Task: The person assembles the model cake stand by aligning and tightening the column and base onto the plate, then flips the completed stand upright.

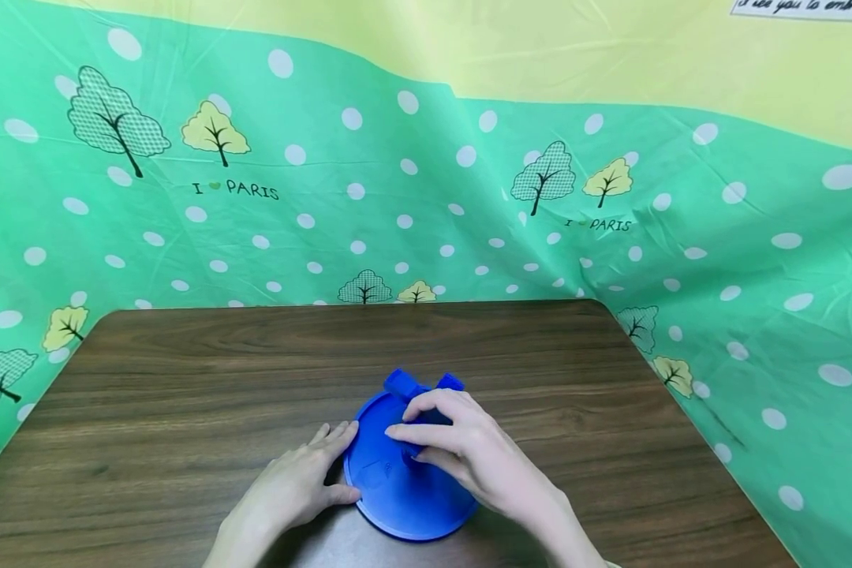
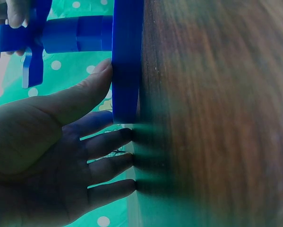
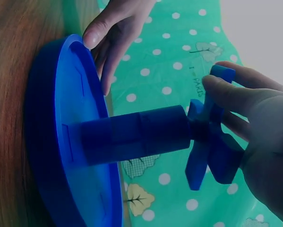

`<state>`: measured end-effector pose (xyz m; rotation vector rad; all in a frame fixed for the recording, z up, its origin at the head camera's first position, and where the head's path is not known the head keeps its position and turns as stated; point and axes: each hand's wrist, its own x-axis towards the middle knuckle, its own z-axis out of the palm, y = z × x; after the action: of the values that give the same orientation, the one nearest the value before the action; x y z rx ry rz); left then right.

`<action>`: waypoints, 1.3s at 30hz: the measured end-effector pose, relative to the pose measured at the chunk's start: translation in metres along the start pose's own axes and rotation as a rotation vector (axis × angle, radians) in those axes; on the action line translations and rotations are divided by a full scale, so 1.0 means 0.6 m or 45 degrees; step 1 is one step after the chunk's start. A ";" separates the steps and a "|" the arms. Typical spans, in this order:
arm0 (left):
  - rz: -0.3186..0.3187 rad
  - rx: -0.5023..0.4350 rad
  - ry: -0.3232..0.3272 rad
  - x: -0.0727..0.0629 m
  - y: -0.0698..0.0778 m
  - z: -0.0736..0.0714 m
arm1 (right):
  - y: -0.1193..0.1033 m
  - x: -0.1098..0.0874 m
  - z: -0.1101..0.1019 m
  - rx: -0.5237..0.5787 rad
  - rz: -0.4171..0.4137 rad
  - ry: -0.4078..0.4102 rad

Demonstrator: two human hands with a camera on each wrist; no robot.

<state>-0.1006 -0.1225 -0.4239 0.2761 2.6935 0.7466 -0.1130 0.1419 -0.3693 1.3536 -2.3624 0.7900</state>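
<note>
A green cloth with white dots, printed trees and a yellow upper part [image 1: 397, 189] hung behind a round, rimmed, blue, plastic-looking base [image 1: 419, 509], which lay flat on a dark brown wood-grain worktop [image 1: 184, 394]. At the base's left, the person's bare left hand [image 1: 294, 481] touched its rim, fingers straight and spread wide, thumb apart. From the base's middle rose a thick, blue, cylindrical column [image 3: 136, 135], carrying a blue top piece with several flat arms [image 3: 207, 135]. At the base's right, the bare right hand [image 1: 479, 450] held that top piece, its fingers and thumb pinching one arm.
</note>
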 end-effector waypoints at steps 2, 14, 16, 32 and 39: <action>-0.002 0.000 -0.001 0.000 0.000 0.000 | -0.001 0.000 0.002 -0.032 -0.022 -0.028; -0.006 0.004 -0.004 -0.001 0.001 0.000 | -0.008 0.004 0.012 -0.079 0.053 -0.115; 0.000 0.000 0.002 -0.001 0.000 0.000 | -0.009 0.004 0.012 -0.068 0.063 -0.124; 0.029 -0.013 0.030 -0.006 -0.001 0.003 | 0.017 -0.011 -0.014 0.004 0.459 -0.054; 0.024 -0.014 0.024 -0.005 0.000 0.001 | 0.035 -0.018 -0.016 0.047 0.622 -0.132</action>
<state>-0.0976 -0.1233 -0.4237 0.2939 2.7070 0.7730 -0.1256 0.1633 -0.3737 0.8471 -2.8192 0.9082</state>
